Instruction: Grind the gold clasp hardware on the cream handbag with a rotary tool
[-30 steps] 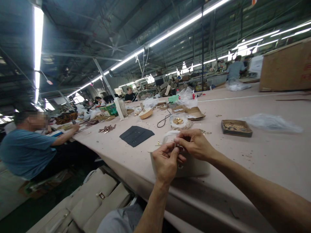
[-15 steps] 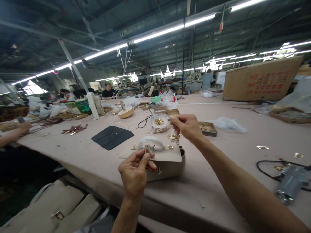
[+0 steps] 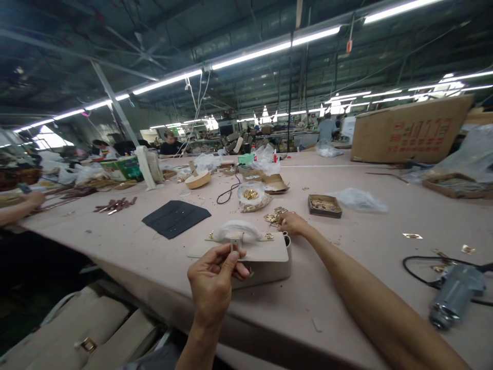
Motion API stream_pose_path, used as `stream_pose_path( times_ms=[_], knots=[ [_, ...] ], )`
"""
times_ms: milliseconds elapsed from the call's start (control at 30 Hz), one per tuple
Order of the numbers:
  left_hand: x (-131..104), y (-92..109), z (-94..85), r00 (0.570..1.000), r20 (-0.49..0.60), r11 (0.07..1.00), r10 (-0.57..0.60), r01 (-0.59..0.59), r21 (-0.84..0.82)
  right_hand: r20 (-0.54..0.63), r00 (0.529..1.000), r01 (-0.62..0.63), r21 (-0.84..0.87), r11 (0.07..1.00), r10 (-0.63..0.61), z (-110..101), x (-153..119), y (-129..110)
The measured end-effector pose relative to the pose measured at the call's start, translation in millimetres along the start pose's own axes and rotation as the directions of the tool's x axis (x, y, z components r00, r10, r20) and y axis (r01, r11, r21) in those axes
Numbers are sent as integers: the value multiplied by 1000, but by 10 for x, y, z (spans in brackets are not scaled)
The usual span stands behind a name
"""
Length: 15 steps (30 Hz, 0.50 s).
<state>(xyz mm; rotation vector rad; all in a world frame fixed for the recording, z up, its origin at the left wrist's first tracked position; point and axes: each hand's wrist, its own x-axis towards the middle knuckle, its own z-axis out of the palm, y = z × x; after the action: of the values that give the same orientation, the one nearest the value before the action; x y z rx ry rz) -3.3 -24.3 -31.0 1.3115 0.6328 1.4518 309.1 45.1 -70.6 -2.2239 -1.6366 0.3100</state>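
Head cam: my left hand (image 3: 213, 280) pinched a small tab (image 3: 234, 247) by the beige bag (image 3: 265, 257). Right hand (image 3: 291, 224) sat curled on loose gold fittings (image 3: 274, 216). Red print on the cardboard box (image 3: 412, 131) was unreadable.

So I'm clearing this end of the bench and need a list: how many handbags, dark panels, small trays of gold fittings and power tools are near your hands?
Handbag: 1
Dark panel: 1
Small tray of gold fittings: 1
Power tool: 1
Total: 4
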Motion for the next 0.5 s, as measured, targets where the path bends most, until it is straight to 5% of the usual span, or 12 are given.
stream_pose_path(
  times_ms=[167,500],
  knots=[
    [35,-9,21,1000,-13,1000,4,-4,7,-3,1000,-26,70,997,26,29,60,77],
    [228,22,232,994,-105,998,-38,32,-54,-208,978,44,134,990,-15,-55,82,94]
  ],
)
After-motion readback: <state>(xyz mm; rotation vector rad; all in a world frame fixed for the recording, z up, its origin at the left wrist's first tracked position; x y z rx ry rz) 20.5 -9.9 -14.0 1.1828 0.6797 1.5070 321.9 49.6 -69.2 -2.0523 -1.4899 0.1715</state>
